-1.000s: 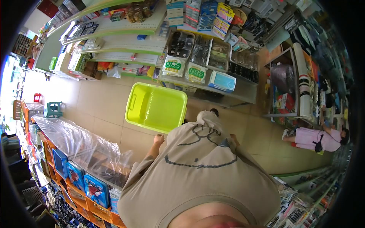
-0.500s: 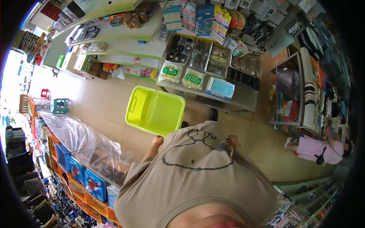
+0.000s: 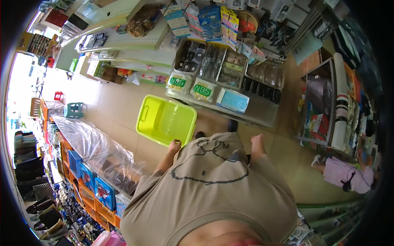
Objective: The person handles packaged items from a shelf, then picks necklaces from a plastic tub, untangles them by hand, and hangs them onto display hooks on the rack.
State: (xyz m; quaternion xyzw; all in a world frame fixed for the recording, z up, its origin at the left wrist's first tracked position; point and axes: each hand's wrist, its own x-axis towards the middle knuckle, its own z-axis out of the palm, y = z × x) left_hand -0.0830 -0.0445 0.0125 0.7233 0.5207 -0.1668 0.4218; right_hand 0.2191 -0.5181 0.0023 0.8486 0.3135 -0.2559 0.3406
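A lime-green plastic tub (image 3: 158, 119), open at the top, sits in front of me to the left, with a handle slot in its far-left side. My left hand (image 3: 175, 145) overlaps its near rim in the view; the fingers are curled, with no object visible in them. Whether the hand touches the rim I cannot tell. On the other side of my body, my right hand (image 3: 257, 142) is held out over the floor, fingers loosely closed and nothing visible in them. Nearest to it are my shoe (image 3: 232, 125) and the lower display shelf (image 3: 260, 115).
Ahead stand shelves with N95 packs (image 3: 203, 91), a blue mask box (image 3: 233, 101) and trays of small goods. At left, plastic sheeting (image 3: 94, 141) covers an orange rack (image 3: 88, 192); a teal stool (image 3: 74, 110) stands beyond. A person in pink (image 3: 342, 174) is at right.
Both my hands have moved forward, the right one more, away from my shirt. My left hand has shifted right along the tub's near edge. The view has tilted slightly.
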